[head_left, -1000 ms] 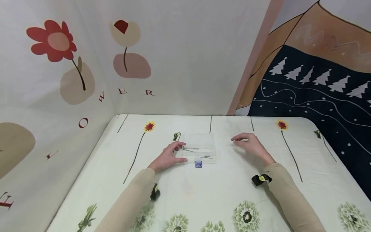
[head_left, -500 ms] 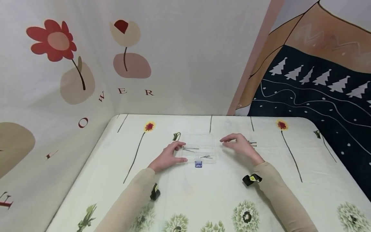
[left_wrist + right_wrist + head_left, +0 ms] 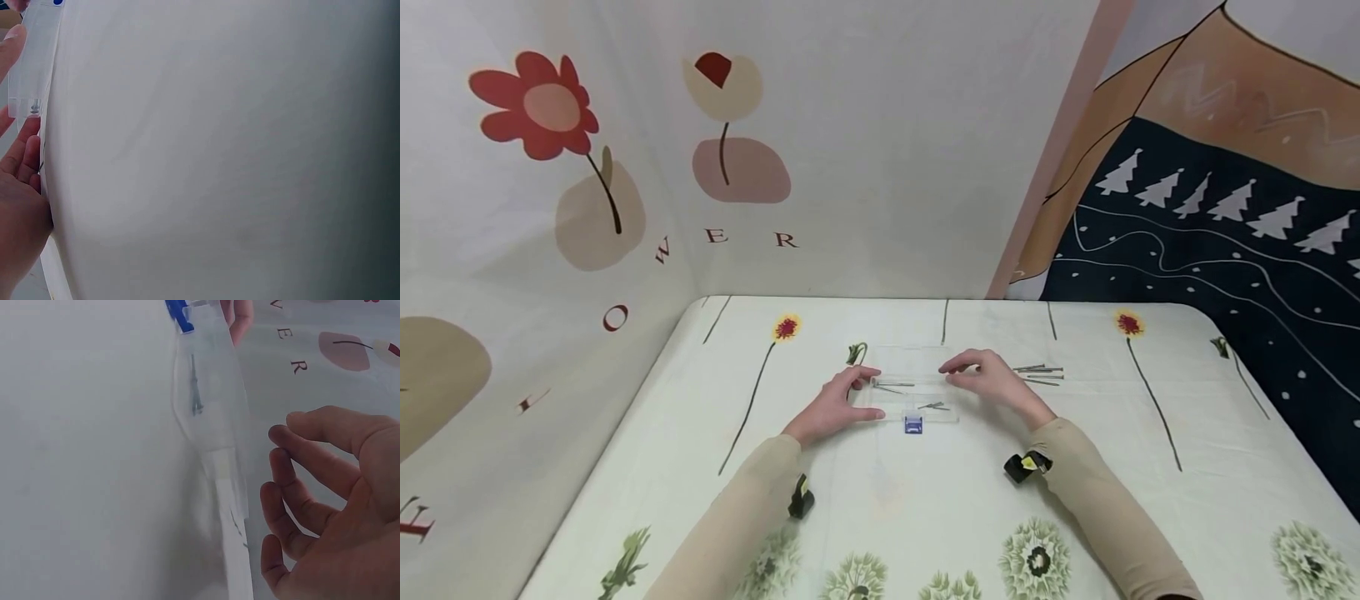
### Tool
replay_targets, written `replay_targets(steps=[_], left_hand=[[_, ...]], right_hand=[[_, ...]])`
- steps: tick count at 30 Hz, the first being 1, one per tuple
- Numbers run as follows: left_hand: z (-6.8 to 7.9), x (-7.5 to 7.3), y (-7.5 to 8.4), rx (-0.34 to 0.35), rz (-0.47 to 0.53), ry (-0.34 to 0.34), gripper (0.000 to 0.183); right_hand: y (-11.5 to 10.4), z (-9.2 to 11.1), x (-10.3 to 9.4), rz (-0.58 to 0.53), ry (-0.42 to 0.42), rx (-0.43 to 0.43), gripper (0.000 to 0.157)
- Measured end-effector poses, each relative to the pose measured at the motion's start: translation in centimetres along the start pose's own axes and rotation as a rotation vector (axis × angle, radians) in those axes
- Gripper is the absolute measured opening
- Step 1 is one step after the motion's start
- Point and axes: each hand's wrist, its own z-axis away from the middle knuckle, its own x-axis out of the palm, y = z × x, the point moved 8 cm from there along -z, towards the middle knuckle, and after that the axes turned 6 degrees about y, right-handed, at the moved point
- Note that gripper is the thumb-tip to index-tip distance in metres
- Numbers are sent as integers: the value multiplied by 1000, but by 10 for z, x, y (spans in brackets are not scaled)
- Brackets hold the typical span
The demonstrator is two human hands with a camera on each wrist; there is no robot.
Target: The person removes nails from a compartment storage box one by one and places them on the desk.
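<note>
A clear plastic compartment box (image 3: 932, 413) with a blue latch (image 3: 913, 425) at its front lies on the table. Several thin metal nails (image 3: 893, 386) lie in its left part, with shorter ones (image 3: 934, 406) at the front right. My left hand (image 3: 831, 408) grips the box's left end, thumb at the front corner and forefinger farther back. My right hand (image 3: 988, 382) hovers by the box's right side, its fingers loosely bent. In the right wrist view, that hand's thumb and forefinger tips are close together, with nothing visible between them.
Several long nails (image 3: 1041, 375) lie on the tablecloth just right of my right hand. The cloth (image 3: 880, 500) is printed with flowers and stems. Fabric with printed patterns (image 3: 880, 150) hangs behind and beside the table.
My right hand has moved left from over the loose nails to the box's right edge, uncovering those nails. My left hand and the box have stayed in place.
</note>
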Motion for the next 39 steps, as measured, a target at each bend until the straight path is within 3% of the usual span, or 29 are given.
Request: replay_targets(steps=[9,16,21,27,39], left_hand=[[0,0,-1,-16,-2,1,65],[0,0,-1,-15,1,-5,65],[0,0,0,-1,-6,-6,65],[1,-1,3,13,3,-7,65],[-1,1,-2,-10,-8,-11,64]], right_hand=[[-14,-10,19,-4,-91,-24,22],[-25,-14,40,4,-179,-95,24],[-32,-15,52,30,-199,-141,23],[-35,-16,62,48,-203,-136,25],[-35,-19,78,290,-217,-94,29]])
